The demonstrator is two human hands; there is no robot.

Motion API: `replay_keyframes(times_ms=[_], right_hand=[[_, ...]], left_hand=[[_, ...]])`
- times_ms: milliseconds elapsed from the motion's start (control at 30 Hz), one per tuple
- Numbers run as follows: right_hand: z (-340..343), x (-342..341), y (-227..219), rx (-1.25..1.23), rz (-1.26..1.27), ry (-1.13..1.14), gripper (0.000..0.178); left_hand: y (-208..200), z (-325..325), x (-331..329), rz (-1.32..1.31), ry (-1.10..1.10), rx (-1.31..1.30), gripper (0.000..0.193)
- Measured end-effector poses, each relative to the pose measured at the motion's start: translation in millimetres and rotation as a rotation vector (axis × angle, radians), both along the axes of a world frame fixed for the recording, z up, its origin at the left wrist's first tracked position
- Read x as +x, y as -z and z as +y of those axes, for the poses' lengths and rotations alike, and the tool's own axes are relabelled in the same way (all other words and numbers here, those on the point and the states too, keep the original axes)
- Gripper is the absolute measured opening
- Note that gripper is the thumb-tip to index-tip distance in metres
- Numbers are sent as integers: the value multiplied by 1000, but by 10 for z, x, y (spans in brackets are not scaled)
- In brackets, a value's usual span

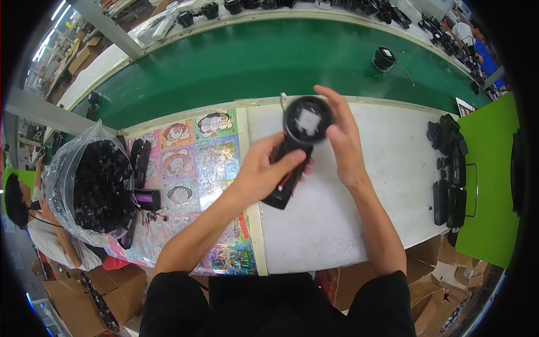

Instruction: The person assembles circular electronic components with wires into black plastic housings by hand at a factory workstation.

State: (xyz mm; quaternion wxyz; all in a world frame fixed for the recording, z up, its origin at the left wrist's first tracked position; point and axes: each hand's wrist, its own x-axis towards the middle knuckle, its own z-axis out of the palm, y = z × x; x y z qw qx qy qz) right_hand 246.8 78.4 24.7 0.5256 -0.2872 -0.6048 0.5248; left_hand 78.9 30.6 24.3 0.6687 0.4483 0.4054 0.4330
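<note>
My left hand [267,167] is wrapped around a black handle-shaped housing [277,197], tilted over the white part of the worktable. At its upper end sits a round black part [307,119] with a pale square patch in its face; I cannot tell whether the two are joined. A short wire with a small white connector [283,96] sticks up beside the round part. My right hand [346,140] is at the right side of the round part, fingers stretched and apart, thumb close to its rim; whether it touches is unclear.
A clear bag of small black parts [104,185] stands at left, beside a purple-and-black cylinder [147,200]. Black housings [449,191] lie at right by a green panel [488,180]. Beyond runs a green conveyor belt [241,62] carrying another round part [384,59]. Cardboard boxes [92,295] stand below.
</note>
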Motion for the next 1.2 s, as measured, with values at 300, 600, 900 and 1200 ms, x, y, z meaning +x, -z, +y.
replay_keyframes(times_ms=[300, 600, 900, 1200], right_hand=[[231, 211, 84, -18, -140, 407, 45], [383, 316, 166, -18, -177, 561, 33], [450, 264, 262, 7, -259, 566, 24], [430, 309, 277, -86, -431, 586, 12]], left_hand=[[77, 2043, -581, 168, -265, -140, 29], [391, 2573, -349, 981, -719, 148, 54], [295, 2183, -538, 1017, -900, 103, 43], [258, 240, -412, 554, -681, 666, 6]])
